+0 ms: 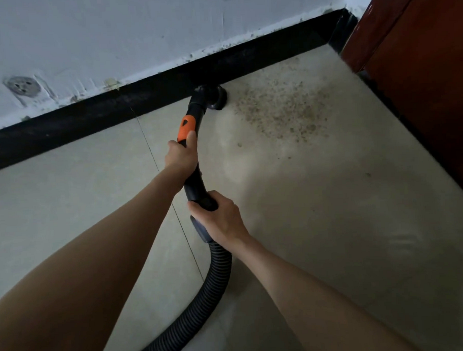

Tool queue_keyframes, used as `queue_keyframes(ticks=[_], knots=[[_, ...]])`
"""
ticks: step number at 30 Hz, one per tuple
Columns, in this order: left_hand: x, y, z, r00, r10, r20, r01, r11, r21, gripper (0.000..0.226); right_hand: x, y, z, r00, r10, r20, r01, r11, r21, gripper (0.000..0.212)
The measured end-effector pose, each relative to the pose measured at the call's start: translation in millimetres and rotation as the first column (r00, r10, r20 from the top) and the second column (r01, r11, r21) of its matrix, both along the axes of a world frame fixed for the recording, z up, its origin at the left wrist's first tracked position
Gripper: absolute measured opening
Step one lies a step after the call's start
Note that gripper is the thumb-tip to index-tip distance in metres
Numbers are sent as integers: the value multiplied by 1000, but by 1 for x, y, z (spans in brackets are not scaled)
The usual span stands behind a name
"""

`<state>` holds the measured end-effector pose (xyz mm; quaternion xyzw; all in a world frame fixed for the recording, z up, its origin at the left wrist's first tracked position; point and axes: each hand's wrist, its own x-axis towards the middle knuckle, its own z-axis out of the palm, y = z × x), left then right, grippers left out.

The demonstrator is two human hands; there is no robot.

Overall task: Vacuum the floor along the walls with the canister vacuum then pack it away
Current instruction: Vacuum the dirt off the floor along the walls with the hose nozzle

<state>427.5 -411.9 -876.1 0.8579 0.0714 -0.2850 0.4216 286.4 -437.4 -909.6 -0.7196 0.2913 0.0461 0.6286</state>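
Vacuum wand [196, 174], black with an orange collar [187, 127], runs from the centre of the frame up to the nozzle [213, 96]; the nozzle sits on the floor [319, 211] against the black skirting board [95, 117], just above centre. My left hand [180, 157] has its grip clamped round the wand directly below the orange collar; my right hand [219, 218] has its grip clamped round the lower end of the wand, where the ribbed hose [204, 296] joins it. The hose curves down from the right hand and leaves the frame at the bottom edge, left of centre. I see a patch of brown grit [280, 112] on the pale floor to the right of the nozzle, close to it; a tile joint [155, 157] runs down the floor left of the wand. A white scuffed wall [113, 40] fills the upper left; a red-brown door [419, 69] stands at the upper right. The canister body is out of frame.
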Motion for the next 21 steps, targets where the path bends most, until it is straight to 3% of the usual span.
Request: queue_keyframes(ticks=[13,21], knots=[[21,-55,8,990,-126,60,123,992,41,54,24,-38,-8,988,-135,74,128,987,96,23],[30,-51,17,984,-176,24,175,984,43,60,25,-42,4,991,-115,61,105,983,150,17]])
